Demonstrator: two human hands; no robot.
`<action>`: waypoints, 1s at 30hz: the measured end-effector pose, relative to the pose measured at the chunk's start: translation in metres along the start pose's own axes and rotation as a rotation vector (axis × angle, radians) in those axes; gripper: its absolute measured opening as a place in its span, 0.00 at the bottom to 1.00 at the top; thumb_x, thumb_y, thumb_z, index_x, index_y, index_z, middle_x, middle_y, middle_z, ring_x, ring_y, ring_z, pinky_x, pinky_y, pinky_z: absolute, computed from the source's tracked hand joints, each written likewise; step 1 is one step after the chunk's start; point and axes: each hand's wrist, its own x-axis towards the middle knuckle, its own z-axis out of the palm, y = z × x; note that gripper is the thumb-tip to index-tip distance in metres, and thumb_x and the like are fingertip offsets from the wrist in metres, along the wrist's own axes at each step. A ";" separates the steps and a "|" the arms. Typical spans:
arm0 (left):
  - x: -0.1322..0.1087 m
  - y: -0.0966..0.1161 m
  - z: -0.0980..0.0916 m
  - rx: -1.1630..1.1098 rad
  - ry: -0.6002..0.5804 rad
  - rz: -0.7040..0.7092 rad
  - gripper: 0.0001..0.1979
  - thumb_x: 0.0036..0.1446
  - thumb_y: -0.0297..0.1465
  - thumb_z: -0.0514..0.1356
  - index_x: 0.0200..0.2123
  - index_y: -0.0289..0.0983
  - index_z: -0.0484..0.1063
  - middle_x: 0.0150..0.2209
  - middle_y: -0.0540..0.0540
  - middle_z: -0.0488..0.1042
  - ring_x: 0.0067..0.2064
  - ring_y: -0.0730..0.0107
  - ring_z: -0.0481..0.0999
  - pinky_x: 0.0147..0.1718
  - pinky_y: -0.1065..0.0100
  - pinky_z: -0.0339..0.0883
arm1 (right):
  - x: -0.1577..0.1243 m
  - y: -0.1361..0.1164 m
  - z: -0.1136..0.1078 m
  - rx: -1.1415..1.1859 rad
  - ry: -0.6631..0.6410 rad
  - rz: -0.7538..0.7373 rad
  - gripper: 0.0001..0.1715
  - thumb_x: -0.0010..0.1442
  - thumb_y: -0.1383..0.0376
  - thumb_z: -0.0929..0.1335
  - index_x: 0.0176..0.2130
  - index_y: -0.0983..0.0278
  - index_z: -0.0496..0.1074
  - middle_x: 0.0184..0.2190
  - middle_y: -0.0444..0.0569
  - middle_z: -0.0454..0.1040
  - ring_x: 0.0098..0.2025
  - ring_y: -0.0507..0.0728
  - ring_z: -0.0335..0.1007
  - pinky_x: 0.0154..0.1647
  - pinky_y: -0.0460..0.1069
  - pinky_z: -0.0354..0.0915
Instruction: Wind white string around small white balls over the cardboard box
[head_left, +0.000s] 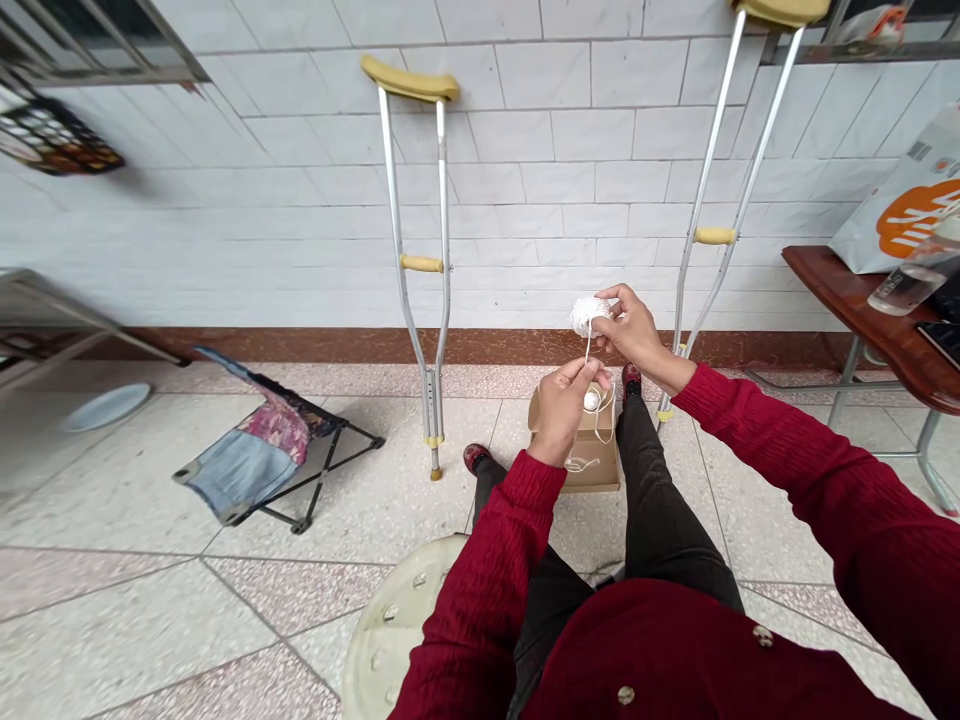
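Note:
My right hand grips a small ball of white cord between thumb and fingers, above the floor in front of me. Just below and to its left, my left hand pinches the strand that runs down from the ball. More white cord hangs beneath my hands, over an open cardboard box on the floor between my feet. A round white piece shows behind the left fingertips; what it is I cannot make out. Some loose cord lies in the box.
Two crutches lean on the tiled wall. A folding stool stands left, a round pale plastic stool below. On the right, a red-brown table bears a bag and a plastic bottle.

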 end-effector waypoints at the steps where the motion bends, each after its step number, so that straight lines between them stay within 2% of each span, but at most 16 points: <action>1: -0.007 -0.001 -0.001 -0.016 -0.009 -0.019 0.21 0.62 0.46 0.53 0.33 0.34 0.74 0.32 0.44 0.79 0.42 0.62 0.77 0.50 0.62 0.65 | 0.002 0.004 -0.002 -0.001 0.005 0.021 0.23 0.47 0.67 0.71 0.44 0.59 0.66 0.27 0.39 0.68 0.17 0.47 0.67 0.12 0.40 0.59; 4: -0.029 -0.008 -0.008 -0.157 -0.127 -0.085 0.19 0.63 0.44 0.53 0.31 0.35 0.72 0.26 0.46 0.77 0.38 0.62 0.78 0.48 0.61 0.66 | 0.007 0.014 -0.011 0.047 0.019 0.159 0.21 0.47 0.67 0.71 0.42 0.61 0.65 0.21 0.38 0.69 0.16 0.48 0.67 0.12 0.40 0.59; 7: -0.047 -0.021 -0.018 -0.277 -0.264 -0.156 0.17 0.62 0.43 0.54 0.32 0.34 0.71 0.23 0.47 0.75 0.35 0.62 0.78 0.46 0.60 0.66 | 0.004 0.021 -0.018 0.192 -0.016 0.397 0.16 0.49 0.68 0.69 0.40 0.63 0.64 0.20 0.41 0.72 0.16 0.49 0.67 0.13 0.40 0.61; 10: -0.053 -0.043 -0.028 -0.240 -0.346 -0.213 0.18 0.62 0.43 0.54 0.33 0.34 0.72 0.25 0.46 0.76 0.35 0.62 0.77 0.47 0.60 0.65 | -0.014 0.022 -0.019 0.390 -0.226 0.597 0.12 0.51 0.68 0.67 0.38 0.64 0.64 0.21 0.44 0.73 0.16 0.48 0.65 0.13 0.40 0.60; 13: -0.047 -0.070 -0.038 -0.055 -0.333 -0.206 0.19 0.60 0.43 0.55 0.29 0.33 0.74 0.25 0.46 0.77 0.34 0.64 0.76 0.44 0.63 0.65 | -0.046 0.023 -0.019 0.477 -0.524 0.674 0.13 0.49 0.68 0.68 0.37 0.64 0.65 0.20 0.43 0.72 0.15 0.48 0.65 0.13 0.40 0.60; 16: -0.034 -0.082 -0.049 0.169 -0.359 -0.147 0.18 0.58 0.41 0.56 0.25 0.34 0.75 0.26 0.47 0.77 0.32 0.67 0.74 0.38 0.67 0.65 | -0.078 0.029 -0.023 0.408 -0.796 0.747 0.17 0.46 0.68 0.69 0.39 0.63 0.65 0.19 0.41 0.72 0.15 0.49 0.65 0.12 0.41 0.59; 18: -0.025 -0.078 -0.055 0.293 -0.392 -0.115 0.17 0.57 0.39 0.56 0.24 0.34 0.76 0.26 0.49 0.77 0.31 0.68 0.73 0.35 0.70 0.64 | -0.092 0.038 -0.028 0.292 -0.861 0.810 0.19 0.45 0.67 0.69 0.39 0.63 0.65 0.19 0.41 0.72 0.15 0.50 0.66 0.12 0.41 0.60; 19: -0.021 -0.073 -0.057 0.353 -0.407 -0.107 0.16 0.57 0.38 0.56 0.24 0.35 0.76 0.26 0.49 0.77 0.30 0.70 0.72 0.33 0.71 0.63 | -0.096 0.045 -0.030 0.214 -0.852 0.830 0.18 0.45 0.67 0.69 0.39 0.63 0.65 0.20 0.41 0.72 0.15 0.50 0.66 0.13 0.41 0.60; 21: -0.016 -0.063 -0.057 0.453 -0.444 -0.114 0.16 0.56 0.37 0.57 0.22 0.35 0.76 0.24 0.50 0.76 0.28 0.71 0.71 0.31 0.72 0.61 | -0.099 0.060 -0.031 0.019 -0.750 0.793 0.17 0.45 0.67 0.69 0.38 0.63 0.65 0.19 0.41 0.72 0.14 0.50 0.66 0.13 0.41 0.60; 23: -0.015 -0.056 -0.052 0.462 -0.482 -0.151 0.16 0.55 0.37 0.57 0.20 0.35 0.75 0.21 0.50 0.75 0.26 0.72 0.70 0.30 0.72 0.61 | -0.095 0.075 -0.027 -0.189 -0.576 0.652 0.17 0.45 0.68 0.70 0.38 0.63 0.65 0.16 0.39 0.71 0.14 0.50 0.65 0.12 0.41 0.59; 25: -0.018 -0.053 -0.044 0.355 -0.508 -0.198 0.17 0.56 0.39 0.57 0.22 0.35 0.75 0.20 0.49 0.75 0.27 0.70 0.72 0.32 0.71 0.63 | -0.087 0.086 -0.021 -0.304 -0.371 0.476 0.18 0.46 0.68 0.70 0.39 0.62 0.66 0.15 0.37 0.69 0.14 0.50 0.66 0.12 0.41 0.59; 27: -0.024 -0.054 -0.038 0.180 -0.527 -0.229 0.17 0.57 0.40 0.58 0.25 0.35 0.76 0.23 0.48 0.77 0.29 0.68 0.75 0.36 0.69 0.65 | -0.079 0.089 -0.012 -0.261 -0.195 0.376 0.19 0.47 0.67 0.70 0.41 0.61 0.65 0.16 0.36 0.69 0.15 0.50 0.67 0.14 0.41 0.60; 30: -0.037 -0.056 -0.036 -0.044 -0.521 -0.242 0.18 0.57 0.43 0.59 0.27 0.34 0.76 0.26 0.45 0.78 0.34 0.65 0.77 0.42 0.66 0.66 | -0.069 0.078 -0.002 0.001 -0.035 0.444 0.16 0.49 0.67 0.68 0.40 0.61 0.64 0.19 0.38 0.71 0.16 0.50 0.68 0.15 0.41 0.63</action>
